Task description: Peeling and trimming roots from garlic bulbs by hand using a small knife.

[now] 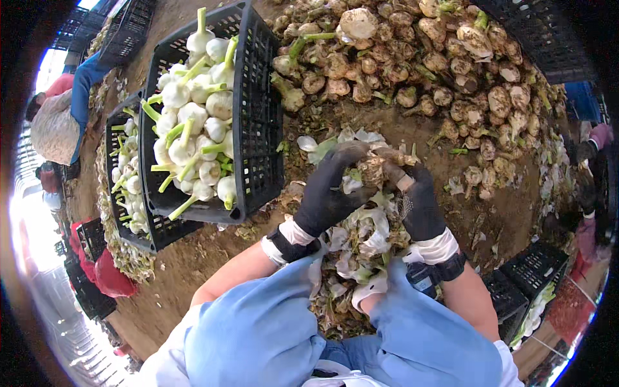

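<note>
Both my hands wear black gloves with white cuffs and wrist straps. A dirty, brown-skinned garlic bulb [373, 171] with a short stem is held between them, above a heap of peeled skins. My left hand [330, 192] curls its fingers round the bulb's left side. On the other side, my right hand [420, 201] grips it with thumb and fingers, and one fingertip looks wrapped in tan tape. Loose white and purplish garlic skins [371, 235] lie below the hands and between my blue-clad legs.
A black crate [261, 116] of cleaned white garlic with green stems stands at the left, a second crate [151, 227] beyond it. A large pile of unpeeled garlic [445, 71] spreads ahead. More black crates [532, 274] sit at the right. Other people [58, 126] work at both sides.
</note>
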{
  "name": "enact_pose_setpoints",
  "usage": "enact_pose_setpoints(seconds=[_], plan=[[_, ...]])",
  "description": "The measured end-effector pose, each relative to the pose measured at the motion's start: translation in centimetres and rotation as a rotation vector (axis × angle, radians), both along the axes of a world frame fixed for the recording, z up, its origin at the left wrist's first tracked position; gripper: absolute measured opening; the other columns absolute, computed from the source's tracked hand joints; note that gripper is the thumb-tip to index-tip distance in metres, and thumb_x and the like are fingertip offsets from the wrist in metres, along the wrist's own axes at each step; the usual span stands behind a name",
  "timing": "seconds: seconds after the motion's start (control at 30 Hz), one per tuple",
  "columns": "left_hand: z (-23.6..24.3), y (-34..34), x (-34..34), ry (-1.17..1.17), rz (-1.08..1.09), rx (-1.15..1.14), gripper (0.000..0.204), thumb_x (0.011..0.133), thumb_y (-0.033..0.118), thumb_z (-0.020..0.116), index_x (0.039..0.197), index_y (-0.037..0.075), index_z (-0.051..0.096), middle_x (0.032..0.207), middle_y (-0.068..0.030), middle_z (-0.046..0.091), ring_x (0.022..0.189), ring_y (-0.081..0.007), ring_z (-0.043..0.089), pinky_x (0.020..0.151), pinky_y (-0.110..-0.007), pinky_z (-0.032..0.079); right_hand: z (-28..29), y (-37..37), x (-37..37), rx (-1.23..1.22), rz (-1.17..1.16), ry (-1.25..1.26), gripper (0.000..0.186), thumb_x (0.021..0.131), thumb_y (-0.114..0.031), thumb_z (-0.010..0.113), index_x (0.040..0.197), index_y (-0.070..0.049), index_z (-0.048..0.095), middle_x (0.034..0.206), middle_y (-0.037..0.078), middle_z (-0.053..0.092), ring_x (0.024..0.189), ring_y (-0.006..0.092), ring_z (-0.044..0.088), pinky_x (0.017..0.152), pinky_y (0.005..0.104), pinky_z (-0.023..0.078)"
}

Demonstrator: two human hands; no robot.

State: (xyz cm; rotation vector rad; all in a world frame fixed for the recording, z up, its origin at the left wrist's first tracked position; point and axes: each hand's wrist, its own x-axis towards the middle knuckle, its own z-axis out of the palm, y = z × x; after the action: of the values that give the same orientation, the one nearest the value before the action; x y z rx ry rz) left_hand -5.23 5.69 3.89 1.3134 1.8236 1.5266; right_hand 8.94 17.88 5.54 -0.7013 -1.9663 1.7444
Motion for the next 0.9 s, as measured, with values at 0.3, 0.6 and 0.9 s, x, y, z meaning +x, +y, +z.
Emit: enact_pose_setpoints(seconds=[0.3,0.6,0.9], plan=[[0.7,0.6,0.7,0.189,-0.027,-0.067,0.055,0.07,0.009,0.083,0.118,0.007,0.057,0.126,-0.0127,0.058,0.116,-0.0285,0.057,0.099,-0.039,0.045,1.1,0.6,0.9,-0.091,0.008,-0.196,0.032,0.1,-0.023,0.053,0.115,0.004,0.06,0.109,0.016,0.062,0.101,0.0268,0.059,0.091,0.036,0.045],[-0.5,-0.3,0.5,-0.592,-0.107,-0.073,0.051,0.082,0.01,0.072,0.127,0.004,0.047,0.12,-0.0083,0.057,0.108,-0.018,0.058,0.091,-0.033,0.051,-2.3,0.1,1.9,0.053,-0.023,-0.094,0.028,0.094,-0.016,0.061,0.116,0.001,0.062,0.113,0.018,0.065,0.108,0.0286,0.061,0.094,0.0383,0.046],[-1.3,0.2,1.6,-0.726,-0.12,-0.255,0.061,0.08,0.018,0.078,0.129,0.002,0.045,0.121,-0.013,0.059,0.107,-0.0209,0.059,0.093,-0.034,0.049,-2.1,-0.1,2.1,0.296,-0.026,-0.157,0.028,0.08,-0.006,0.072,0.106,0.0,0.066,0.104,0.015,0.068,0.098,0.028,0.066,0.087,0.0376,0.05]])
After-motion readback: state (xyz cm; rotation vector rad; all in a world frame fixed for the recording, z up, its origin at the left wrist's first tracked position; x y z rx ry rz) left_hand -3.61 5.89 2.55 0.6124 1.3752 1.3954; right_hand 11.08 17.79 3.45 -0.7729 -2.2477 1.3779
